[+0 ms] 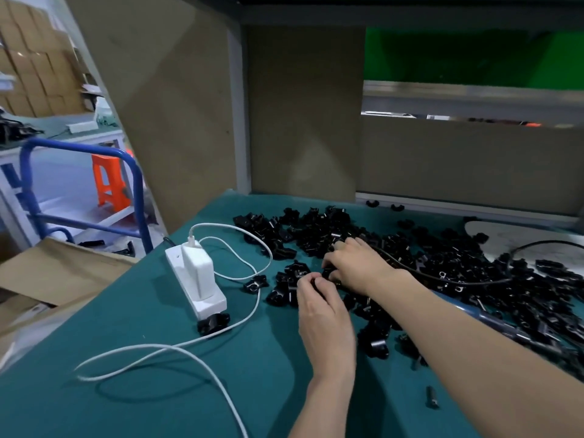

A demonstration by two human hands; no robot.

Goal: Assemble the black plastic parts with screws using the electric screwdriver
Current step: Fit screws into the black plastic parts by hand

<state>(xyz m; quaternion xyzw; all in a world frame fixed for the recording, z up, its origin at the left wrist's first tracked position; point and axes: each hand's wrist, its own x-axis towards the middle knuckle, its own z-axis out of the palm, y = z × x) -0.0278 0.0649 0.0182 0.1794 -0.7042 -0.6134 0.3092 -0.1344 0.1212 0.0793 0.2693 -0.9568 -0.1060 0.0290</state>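
Observation:
Several black plastic parts (319, 230) lie heaped across the green bench top (158, 390), from its middle to its right side. My left hand (322, 311) pinches a small black part (316, 281) at the near edge of the heap. My right hand (354, 267) reaches into the pile just beyond it, fingers curled down among the parts; what it holds is hidden. The electric screwdriver (505, 327) lies on the parts at the right, partly under my right forearm, and its black cable (458, 281) runs over the heap.
A white power strip with a white charger (197, 276) sits left of the heap, its white cable (151, 349) looping over the mat. One black part (213, 324) lies at the strip's near end. Cardboard panels wall the back; a cardboard box (47, 279) and blue cart (79, 184) stand left.

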